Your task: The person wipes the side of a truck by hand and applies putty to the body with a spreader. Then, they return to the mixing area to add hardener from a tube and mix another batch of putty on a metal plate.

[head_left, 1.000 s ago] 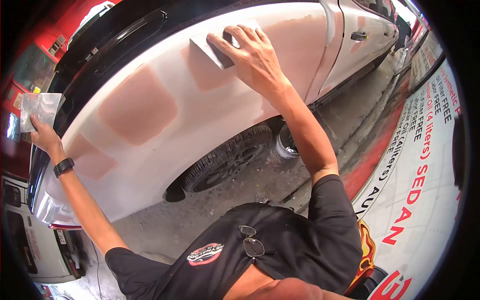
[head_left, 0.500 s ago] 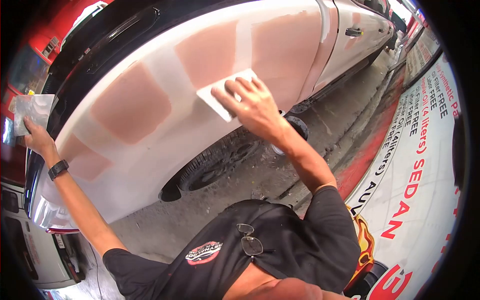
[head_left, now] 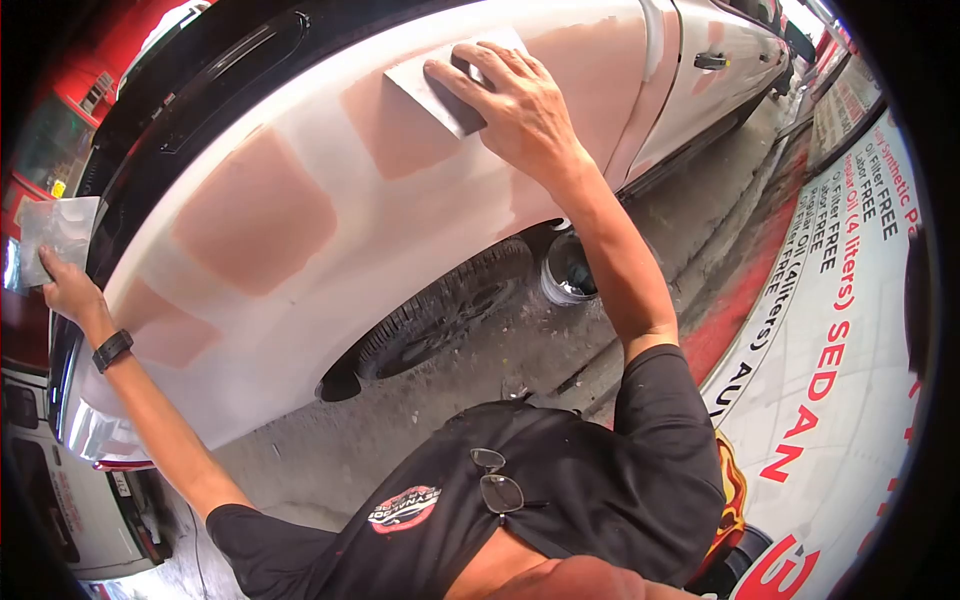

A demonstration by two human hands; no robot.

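Note:
Pressed against the white car body panel (head_left: 365, 225) is a flat, pale rectangular spreader (head_left: 425, 88), gripped in my right hand (head_left: 525, 110). Its edge lies over a pinkish-brown patch (head_left: 385, 125) near the top of the panel. Another such patch (head_left: 258, 212) covers the panel to the left. At the far left, my left hand (head_left: 73, 288) pinches a thin grey rectangular plate (head_left: 70, 222) by its lower part, beside the dark rear edge of the car. Anything smeared on the plate is too faint to make out.
Below the panel sits a tyre (head_left: 440, 310), with a white bucket (head_left: 567, 275) beside it on the concrete floor (head_left: 420, 385). A large printed banner (head_left: 800, 330) lines the right side. Another white vehicle (head_left: 75, 490) stands at lower left.
My right hand has moved up the panel with the spreader, uncovering the bucket below. The left hand and its plate have shifted slightly down and left.

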